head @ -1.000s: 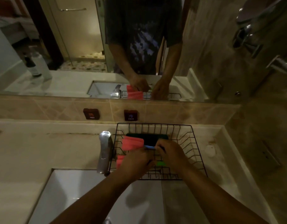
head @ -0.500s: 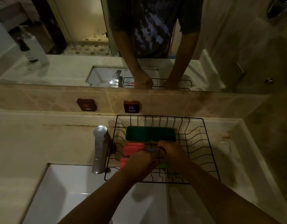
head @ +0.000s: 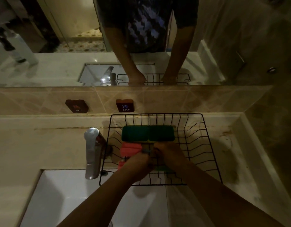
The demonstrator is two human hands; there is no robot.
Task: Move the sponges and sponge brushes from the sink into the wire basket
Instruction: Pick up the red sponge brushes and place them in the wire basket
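A black wire basket (head: 207, 145) stands on the counter right of the tap. Two dark green sponges (head: 148, 133) lie side by side at its back. In front of them rests a pink ribbed sponge brush (head: 130, 149) with a thin blue handle (head: 146, 151). My left hand (head: 137, 163) and my right hand (head: 170, 154) are both inside the basket, closed around that handle. A second pink piece (head: 121, 164) shows under my left hand, and a bright green one (head: 162, 168) lies below my right wrist. The white sink (head: 67, 194) shows no sponges.
A chrome tap (head: 91, 151) stands just left of the basket, over the sink's back edge. HOT (head: 77, 106) and COLD (head: 125, 105) plaques sit on the tiled backsplash. A mirror above reflects my arms. Bare counter (head: 236, 153) runs right of the basket to a side wall.
The pink sponge brush has come down from above the basket rim onto the basket floor in front of the green sponges. Both hands lowered with it; the camera tilted down.
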